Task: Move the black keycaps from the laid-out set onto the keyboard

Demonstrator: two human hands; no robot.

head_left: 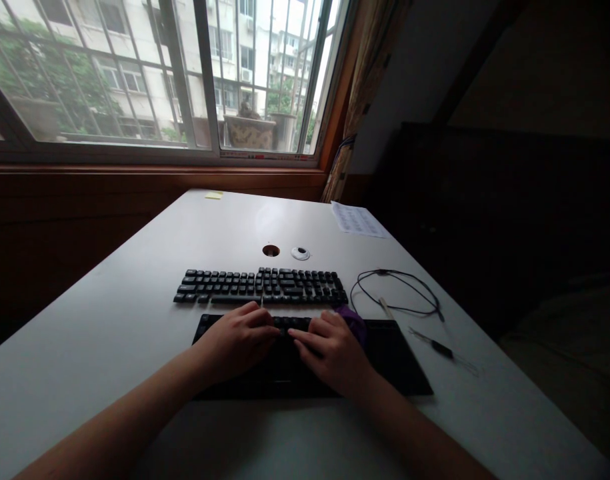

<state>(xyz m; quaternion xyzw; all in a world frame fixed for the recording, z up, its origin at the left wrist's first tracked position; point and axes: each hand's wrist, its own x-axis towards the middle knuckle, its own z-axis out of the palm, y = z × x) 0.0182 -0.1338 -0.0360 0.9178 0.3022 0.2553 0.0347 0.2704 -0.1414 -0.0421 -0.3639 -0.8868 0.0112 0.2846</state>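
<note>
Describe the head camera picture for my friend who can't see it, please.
A left hand and right hand nearly meet over a black keyboard on a white table; loose keys lie in rows beyond it. Something purple is by the right hand, a looped cable farther right. A window is beyond.

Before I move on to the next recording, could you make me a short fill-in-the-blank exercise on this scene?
Loose black plastic keycaps lie in rows on the smooth, flat desk, whose top is ____.
The bare left hand and the bare right hand are both over the black rectangular keyboard; the purple cloth-like item is beside the ____ hand.
In this view, the small yellow rectangular note lies near the desk's far ____ corner.

Missing words: white; right; left.
</note>
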